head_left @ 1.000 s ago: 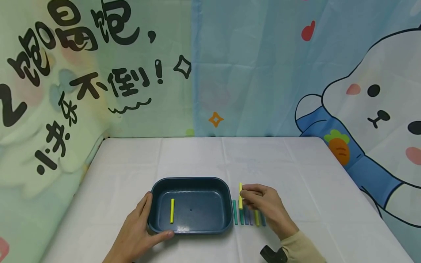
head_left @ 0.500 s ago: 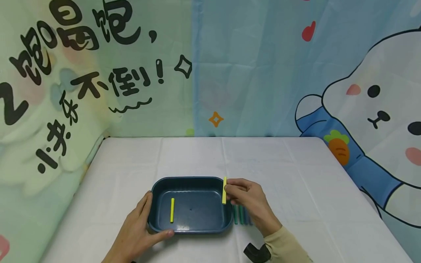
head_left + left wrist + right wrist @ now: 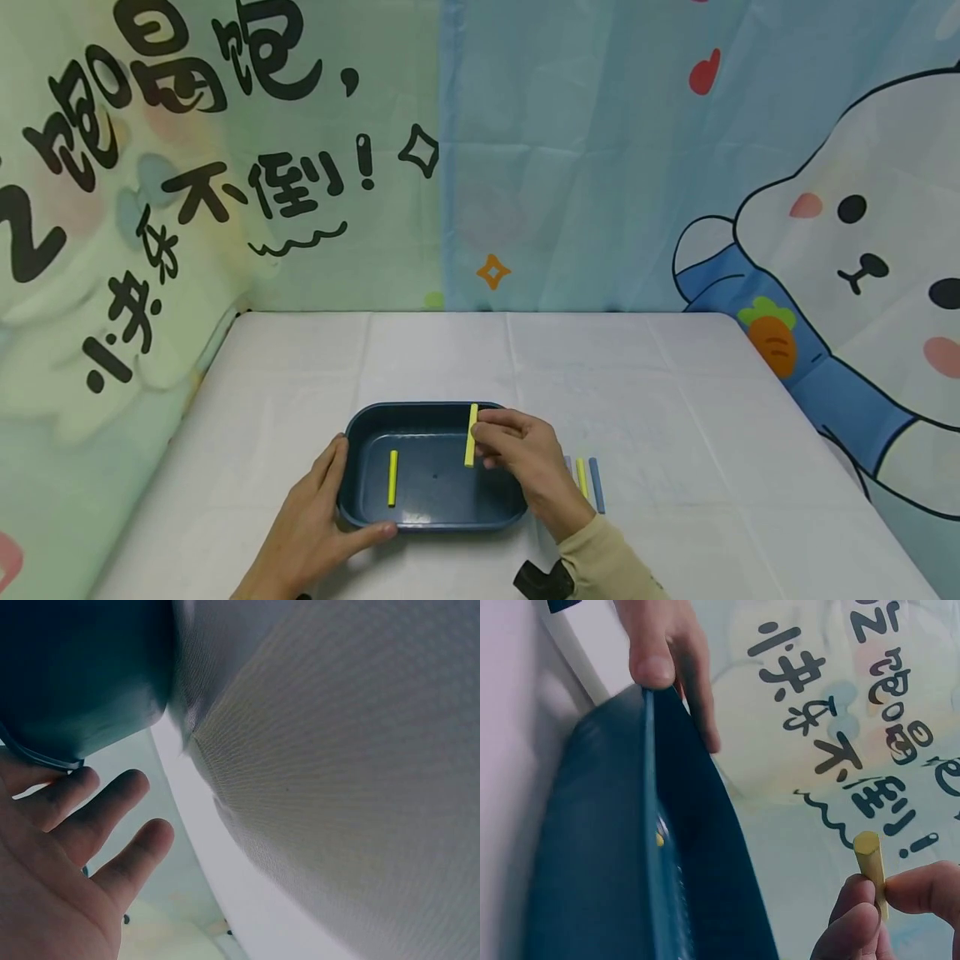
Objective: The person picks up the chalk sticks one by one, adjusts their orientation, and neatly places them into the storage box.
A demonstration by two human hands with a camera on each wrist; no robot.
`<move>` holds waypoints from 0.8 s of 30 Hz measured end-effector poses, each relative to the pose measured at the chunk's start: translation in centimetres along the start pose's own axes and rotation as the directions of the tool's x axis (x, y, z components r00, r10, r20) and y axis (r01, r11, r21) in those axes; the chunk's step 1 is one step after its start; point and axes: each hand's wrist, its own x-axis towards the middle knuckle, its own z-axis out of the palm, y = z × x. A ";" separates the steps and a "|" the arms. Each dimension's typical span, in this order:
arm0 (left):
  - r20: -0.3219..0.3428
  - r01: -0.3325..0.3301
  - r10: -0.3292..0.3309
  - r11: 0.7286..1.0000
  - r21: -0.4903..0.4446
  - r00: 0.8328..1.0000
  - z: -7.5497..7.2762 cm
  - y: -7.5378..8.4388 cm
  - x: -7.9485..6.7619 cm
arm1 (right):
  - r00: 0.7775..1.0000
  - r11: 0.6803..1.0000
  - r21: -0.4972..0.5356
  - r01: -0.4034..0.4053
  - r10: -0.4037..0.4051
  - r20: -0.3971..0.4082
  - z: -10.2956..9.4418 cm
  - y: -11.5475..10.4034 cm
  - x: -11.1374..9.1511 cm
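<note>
Slim yellow stick (image 3: 471,446) pinched in right fingers (image 3: 497,438), glossy round-cornered tray (image 3: 431,492)

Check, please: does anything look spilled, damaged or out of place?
Nothing stands out: the tray sits upright, one yellow stick lies in it, the right hand pinches a second yellow stick, and the sticks visible alongside look intact.

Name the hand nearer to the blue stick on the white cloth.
Right. The right hand, pinching a yellow stick over the tray, is just left of the blue stick; the left hand touches the tray's left end.
</note>
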 end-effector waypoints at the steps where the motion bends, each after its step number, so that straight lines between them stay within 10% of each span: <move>1: 0.005 0.007 -0.007 1.000 0.003 1.000 0.0 0.0 0.0 | 1.000 1.000 0.004 0.000 0.000 0.004 0.3 0.1 0.0; 24: 0.020 0.022 -0.022 1.000 -0.019 1.000 0.0 0.1 -0.1 | 0.993 0.994 -0.107 -0.002 0.014 0.114 6.6 2.0 0.9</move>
